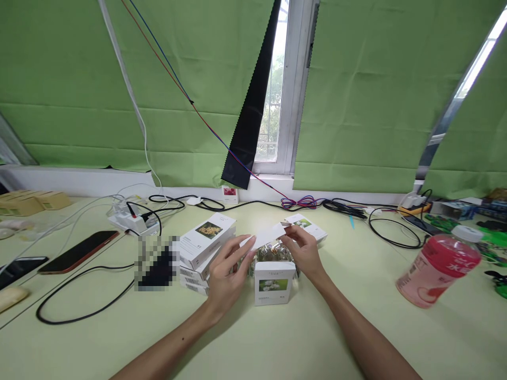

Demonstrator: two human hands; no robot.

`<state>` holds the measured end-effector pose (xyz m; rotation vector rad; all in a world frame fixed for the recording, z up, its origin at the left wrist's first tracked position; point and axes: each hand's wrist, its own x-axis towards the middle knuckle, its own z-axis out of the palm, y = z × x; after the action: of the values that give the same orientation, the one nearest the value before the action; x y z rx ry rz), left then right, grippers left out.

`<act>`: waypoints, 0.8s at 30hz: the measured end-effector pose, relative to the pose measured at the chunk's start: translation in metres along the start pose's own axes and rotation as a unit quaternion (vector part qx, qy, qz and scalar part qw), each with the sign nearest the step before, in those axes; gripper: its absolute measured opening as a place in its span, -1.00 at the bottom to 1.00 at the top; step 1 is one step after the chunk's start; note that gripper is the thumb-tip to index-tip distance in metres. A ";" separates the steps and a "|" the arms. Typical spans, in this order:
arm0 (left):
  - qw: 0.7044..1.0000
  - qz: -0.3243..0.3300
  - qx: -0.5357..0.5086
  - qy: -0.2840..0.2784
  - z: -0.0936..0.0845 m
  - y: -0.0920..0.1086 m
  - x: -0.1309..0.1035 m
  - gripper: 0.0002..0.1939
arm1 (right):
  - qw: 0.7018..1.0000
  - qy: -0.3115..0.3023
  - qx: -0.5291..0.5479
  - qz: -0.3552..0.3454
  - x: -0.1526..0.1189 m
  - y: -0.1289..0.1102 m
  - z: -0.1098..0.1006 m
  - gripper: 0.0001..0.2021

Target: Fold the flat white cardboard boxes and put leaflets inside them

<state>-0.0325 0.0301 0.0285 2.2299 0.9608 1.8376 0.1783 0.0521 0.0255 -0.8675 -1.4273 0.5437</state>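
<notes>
Between my two hands is a white paper-like piece [263, 236], perhaps a small carton seen from a blank side. My left hand [228, 266] pinches its left end with thumb and fingers, while my right hand [304, 252] grips the right end. Below it sits a group of shiny clear glass-like pieces [273, 252], partly hidden. In front of them a small white box [273, 285] with a white-flower picture stands upright. Left of my left hand is a stack of white boxes [206, 240], the top one showing yellow flowers. Another white box [311, 228] lies behind my right hand.
A pink drink bottle [438, 269] stands at right. Phones [79, 252], a power strip [132, 219] and looping black cables [85, 269] occupy the left. Along the back wall lie more cables [343, 207] and a small box [229, 195]. Green blinds [356, 95] hang behind.
</notes>
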 end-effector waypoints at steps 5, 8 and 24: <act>1.000 -0.008 -0.004 0.003 0.000 0.000 -0.001 -0.70 | 1.000 0.000 -0.009 -0.011 0.000 -0.002 0.000 -0.81; 1.000 -0.013 -0.011 0.010 0.001 0.001 -0.001 -0.70 | 1.000 0.001 -0.016 -0.014 0.000 -0.003 0.000 -0.83; 0.998 -0.049 -0.001 0.044 0.001 0.003 -0.001 -0.72 | 0.996 0.028 -0.057 -0.068 0.000 -0.010 0.001 -0.86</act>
<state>-0.0303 0.0277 0.0283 2.0772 1.0606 1.9065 0.1754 0.0467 0.0331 -0.8621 -1.4653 0.3368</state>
